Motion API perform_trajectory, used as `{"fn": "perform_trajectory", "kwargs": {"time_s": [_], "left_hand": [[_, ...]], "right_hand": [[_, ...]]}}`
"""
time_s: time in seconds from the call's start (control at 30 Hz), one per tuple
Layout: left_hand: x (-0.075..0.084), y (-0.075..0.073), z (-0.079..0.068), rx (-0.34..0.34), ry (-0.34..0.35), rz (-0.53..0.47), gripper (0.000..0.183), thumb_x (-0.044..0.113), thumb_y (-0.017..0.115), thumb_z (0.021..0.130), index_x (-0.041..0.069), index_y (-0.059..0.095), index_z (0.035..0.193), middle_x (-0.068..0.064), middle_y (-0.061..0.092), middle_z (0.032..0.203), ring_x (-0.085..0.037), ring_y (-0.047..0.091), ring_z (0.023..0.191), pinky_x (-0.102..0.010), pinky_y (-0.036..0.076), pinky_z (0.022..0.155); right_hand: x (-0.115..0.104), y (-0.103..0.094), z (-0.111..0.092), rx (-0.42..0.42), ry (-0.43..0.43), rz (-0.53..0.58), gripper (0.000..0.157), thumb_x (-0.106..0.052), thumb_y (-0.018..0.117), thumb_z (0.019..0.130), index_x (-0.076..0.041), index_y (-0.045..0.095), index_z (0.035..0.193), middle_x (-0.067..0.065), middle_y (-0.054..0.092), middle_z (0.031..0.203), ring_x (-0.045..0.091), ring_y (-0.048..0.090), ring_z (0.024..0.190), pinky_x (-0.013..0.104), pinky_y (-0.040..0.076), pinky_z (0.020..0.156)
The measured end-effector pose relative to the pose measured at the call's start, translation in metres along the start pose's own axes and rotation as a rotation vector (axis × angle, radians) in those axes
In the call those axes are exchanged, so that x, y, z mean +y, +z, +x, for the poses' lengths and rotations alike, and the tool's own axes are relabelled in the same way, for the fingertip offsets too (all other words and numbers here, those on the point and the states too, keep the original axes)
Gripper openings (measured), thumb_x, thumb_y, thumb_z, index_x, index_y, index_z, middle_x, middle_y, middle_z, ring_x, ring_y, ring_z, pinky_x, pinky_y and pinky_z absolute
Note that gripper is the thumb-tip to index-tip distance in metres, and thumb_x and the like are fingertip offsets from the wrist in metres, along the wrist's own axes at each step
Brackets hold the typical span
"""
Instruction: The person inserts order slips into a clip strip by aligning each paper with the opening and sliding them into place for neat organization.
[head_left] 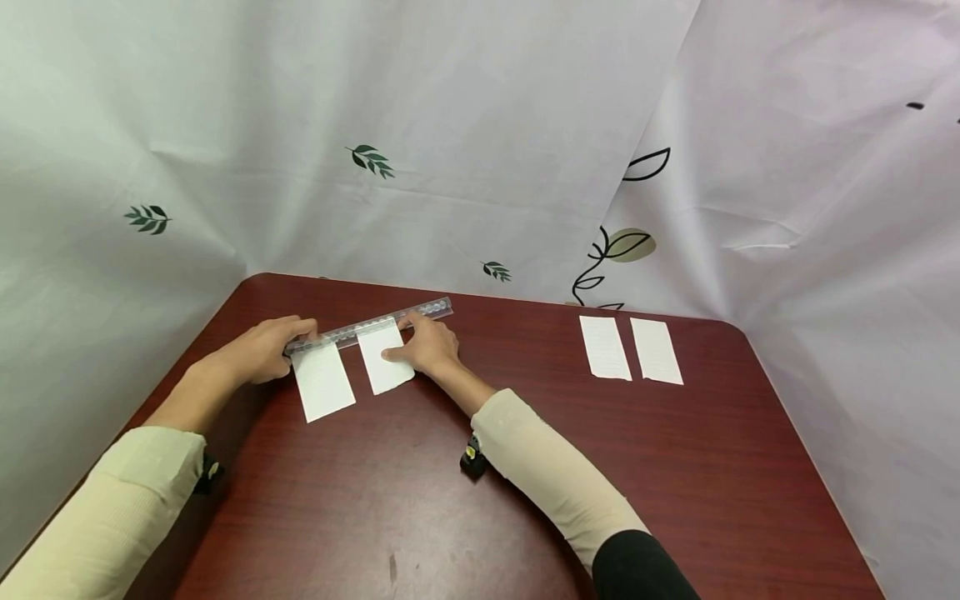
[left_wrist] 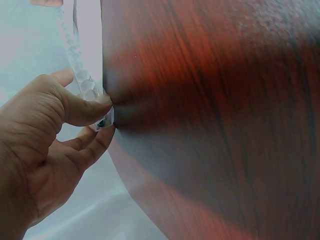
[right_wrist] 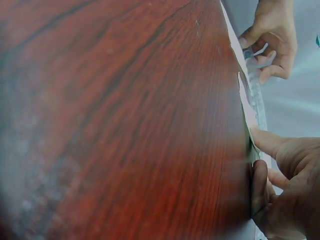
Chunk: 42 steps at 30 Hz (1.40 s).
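Note:
A clear plastic ruler (head_left: pixel 352 330) lies slantwise across the upper ends of two white paper pieces on the table's left half. My left hand (head_left: pixel 262 350) grips the ruler's left end; in the left wrist view its thumb and fingers pinch that end. The left paper piece (head_left: pixel 322 383) lies just right of this hand. My right hand (head_left: pixel 431 343) holds the other paper piece (head_left: pixel 378 367) at its right side, thumb on the sheet and a finger reaching the ruler. In the right wrist view, this hand's curled fingers (right_wrist: pixel 260 182) meet the paper's edge.
Two more paper pieces, one (head_left: pixel 606 348) beside the other (head_left: pixel 657 351), lie toward the back right of the reddish-brown table (head_left: pixel 720 467). A white cloth backdrop (head_left: pixel 450 125) with leaf prints rises behind the table's far edge.

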<state>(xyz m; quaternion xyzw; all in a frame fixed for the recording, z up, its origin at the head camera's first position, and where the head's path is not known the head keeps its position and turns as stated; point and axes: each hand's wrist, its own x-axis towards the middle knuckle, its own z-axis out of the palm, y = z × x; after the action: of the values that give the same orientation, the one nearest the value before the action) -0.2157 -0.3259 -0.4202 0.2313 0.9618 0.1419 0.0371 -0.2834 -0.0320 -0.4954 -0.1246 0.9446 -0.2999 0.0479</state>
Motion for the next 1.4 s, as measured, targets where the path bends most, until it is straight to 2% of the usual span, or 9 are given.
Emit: {"fn": "perform_trajectory", "kwargs": {"time_s": [0.37, 0.63, 1.4], "left_hand": [[0.0010, -0.0012, 0.0001, -0.006, -0.012, -0.012, 0.049, -0.020, 0.058, 0.075, 0.014, 0.063, 0.111, -0.009, 0.066, 0.110, -0.029, 0.051, 0.094, -0.043, 0.041, 0.074], [0.0017, -0.0009, 0.0002, -0.013, -0.022, -0.010, 0.050, -0.020, 0.059, 0.075, 0.014, 0.063, 0.111, -0.010, 0.066, 0.112, -0.029, 0.051, 0.094, -0.043, 0.041, 0.073], [0.0011, -0.0012, -0.0004, -0.002, -0.005, -0.014, 0.048, -0.020, 0.058, 0.076, 0.014, 0.063, 0.109, -0.009, 0.065, 0.109, -0.029, 0.051, 0.093, -0.043, 0.041, 0.073]], "right_hand": [[-0.0003, 0.0011, 0.0004, 0.011, 0.001, -0.004, 0.056, -0.058, 0.093, 0.087, -0.034, 0.074, 0.133, -0.005, 0.082, 0.118, 0.021, 0.074, 0.102, 0.049, 0.057, 0.098], [-0.0009, 0.0005, -0.0006, 0.013, -0.001, -0.010, 0.056, -0.058, 0.093, 0.087, -0.033, 0.073, 0.133, -0.005, 0.082, 0.121, 0.023, 0.076, 0.108, 0.052, 0.056, 0.104], [-0.0033, -0.0017, -0.0026, 0.003, 0.004, -0.006, 0.057, -0.059, 0.093, 0.087, -0.032, 0.073, 0.133, -0.004, 0.081, 0.127, 0.025, 0.075, 0.113, 0.053, 0.056, 0.105]]}}
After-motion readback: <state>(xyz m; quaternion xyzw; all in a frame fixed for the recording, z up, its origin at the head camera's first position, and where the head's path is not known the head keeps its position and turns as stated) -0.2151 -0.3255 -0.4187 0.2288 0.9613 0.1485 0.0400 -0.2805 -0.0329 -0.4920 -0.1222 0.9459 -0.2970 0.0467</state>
